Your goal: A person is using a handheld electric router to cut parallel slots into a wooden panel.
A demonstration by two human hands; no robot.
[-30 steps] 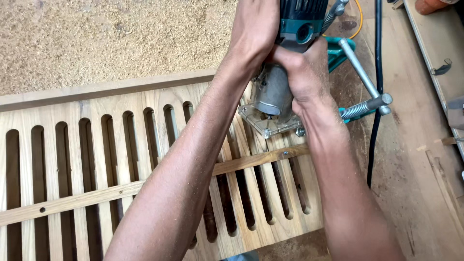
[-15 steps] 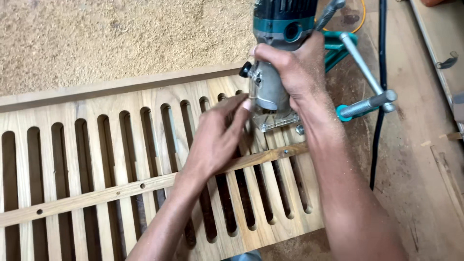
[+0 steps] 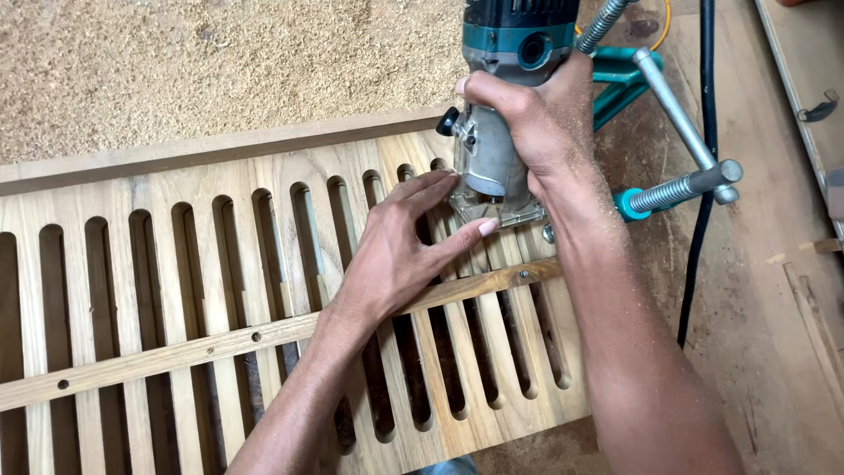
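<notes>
A slotted wooden panel (image 3: 220, 255) lies flat on the bench, with several long parallel slots and a thin wooden strip (image 3: 176, 352) screwed diagonally across it. A teal and grey trim router (image 3: 505, 105) stands upright on the panel's upper right part. My right hand (image 3: 545, 123) is wrapped around the router's body. My left hand (image 3: 396, 251) lies flat on the panel, fingers spread, its fingertips touching the router's clear base plate (image 3: 505, 211).
A teal bar clamp (image 3: 668, 176) with a steel screw handle holds the panel's right end. A black cable (image 3: 703, 158) runs down the right side. Sawdust (image 3: 193, 70) covers the surface behind the panel. A wooden board edge (image 3: 800, 79) lies at far right.
My left hand has left the router's top, come down onto the panel and settled flat beside the router base. The router has shifted slightly left along the panel.
</notes>
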